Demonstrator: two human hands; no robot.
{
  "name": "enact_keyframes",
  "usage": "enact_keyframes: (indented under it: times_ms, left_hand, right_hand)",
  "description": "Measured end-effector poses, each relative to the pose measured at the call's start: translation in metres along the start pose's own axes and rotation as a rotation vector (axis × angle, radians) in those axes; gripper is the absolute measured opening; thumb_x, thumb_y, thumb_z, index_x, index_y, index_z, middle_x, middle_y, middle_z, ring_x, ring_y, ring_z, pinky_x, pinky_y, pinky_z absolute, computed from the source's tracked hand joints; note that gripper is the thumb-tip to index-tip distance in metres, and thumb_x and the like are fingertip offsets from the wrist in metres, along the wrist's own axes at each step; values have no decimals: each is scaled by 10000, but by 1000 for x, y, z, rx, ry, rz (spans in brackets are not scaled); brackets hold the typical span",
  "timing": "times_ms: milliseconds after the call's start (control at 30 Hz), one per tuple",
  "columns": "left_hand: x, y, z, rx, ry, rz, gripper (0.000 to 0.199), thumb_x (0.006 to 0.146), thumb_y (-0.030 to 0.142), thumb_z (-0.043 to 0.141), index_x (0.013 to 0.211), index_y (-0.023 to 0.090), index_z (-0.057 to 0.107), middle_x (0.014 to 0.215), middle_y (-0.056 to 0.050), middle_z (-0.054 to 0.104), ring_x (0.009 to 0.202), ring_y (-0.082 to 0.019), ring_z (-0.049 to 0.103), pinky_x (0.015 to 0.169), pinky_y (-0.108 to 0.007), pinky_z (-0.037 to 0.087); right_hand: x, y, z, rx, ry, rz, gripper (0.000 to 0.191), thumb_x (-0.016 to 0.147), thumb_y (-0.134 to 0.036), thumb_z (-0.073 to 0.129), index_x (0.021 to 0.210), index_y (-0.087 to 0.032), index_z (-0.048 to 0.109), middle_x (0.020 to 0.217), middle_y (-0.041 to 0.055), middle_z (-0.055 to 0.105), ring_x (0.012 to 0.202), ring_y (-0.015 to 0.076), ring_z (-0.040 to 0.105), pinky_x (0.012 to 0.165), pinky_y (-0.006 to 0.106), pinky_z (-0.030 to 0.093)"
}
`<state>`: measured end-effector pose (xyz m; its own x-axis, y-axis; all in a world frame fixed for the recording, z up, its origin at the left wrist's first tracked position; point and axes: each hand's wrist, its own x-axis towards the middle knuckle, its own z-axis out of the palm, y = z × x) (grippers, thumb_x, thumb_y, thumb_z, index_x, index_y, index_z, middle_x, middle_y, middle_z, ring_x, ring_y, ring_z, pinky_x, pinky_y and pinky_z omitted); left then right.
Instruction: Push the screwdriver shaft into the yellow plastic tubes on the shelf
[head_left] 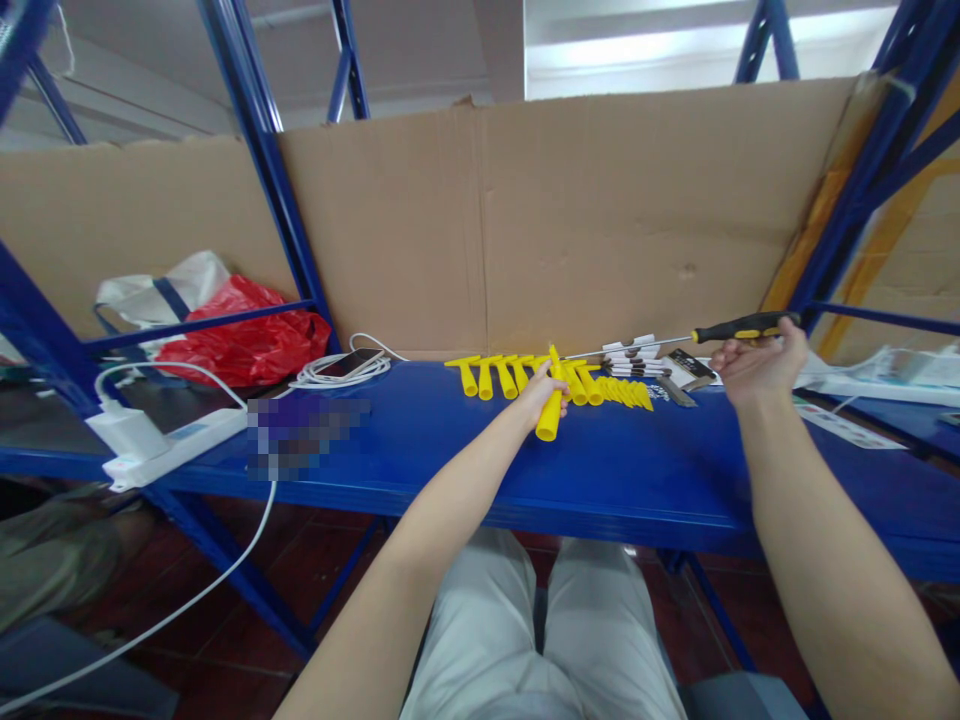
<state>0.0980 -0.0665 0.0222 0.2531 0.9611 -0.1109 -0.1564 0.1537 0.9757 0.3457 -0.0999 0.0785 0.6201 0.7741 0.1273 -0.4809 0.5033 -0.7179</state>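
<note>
My left hand (546, 396) is closed around a yellow T-shaped plastic handle (549, 422), held above the blue table (450, 450). In my right hand (765, 362) is a long screwdriver (739, 328) with a black and yellow grip, gripped near the end of its handle. The screwdriver's shaft points left, and its tip is at the upper part of the yellow handle. Several more yellow handles (486, 380) stand in a row behind my left hand. Flat yellow pieces (626, 393) lie in a row to their right.
Small white packets (630, 357) and dark metal blades (677, 390) lie behind the yellow pieces. At the left are a coiled white cable with a phone (351, 362), a power strip (180, 447) and a red bag (247, 330). Cardboard (600, 220) walls the back.
</note>
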Motion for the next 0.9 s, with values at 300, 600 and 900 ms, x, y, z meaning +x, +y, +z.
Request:
enact_keyframes:
  times_ms: [300, 600, 900]
  left_hand:
    - [-2, 0, 1, 25, -4, 8, 825, 850, 32, 459, 1576, 334, 211, 719, 46, 494, 430, -77, 435, 448, -190, 376]
    - [-2, -2, 1, 52, -3, 35, 822, 837, 37, 476, 1568, 331, 243, 721, 49, 498, 429, -70, 425, 464, -194, 389]
    - [0, -1, -1, 43, -4, 30, 855, 833, 23, 446, 1589, 330, 192, 723, 43, 509, 433, -79, 440, 460, -199, 385]
  right_hand:
    - [4, 4, 1, -142, 105, -134, 446, 1042, -369, 231, 692, -209, 458, 547, -24, 425, 400, 121, 383, 345, 217, 293]
    - [15, 7, -4, -32, 137, -187, 321, 965, -411, 552, 745, -228, 407, 521, -94, 332, 378, 70, 325, 331, 156, 275]
    - [4, -2, -2, -3, 63, 38, 460, 984, -564, 506, 704, -217, 393, 496, -99, 260, 396, 56, 257, 353, 136, 247]
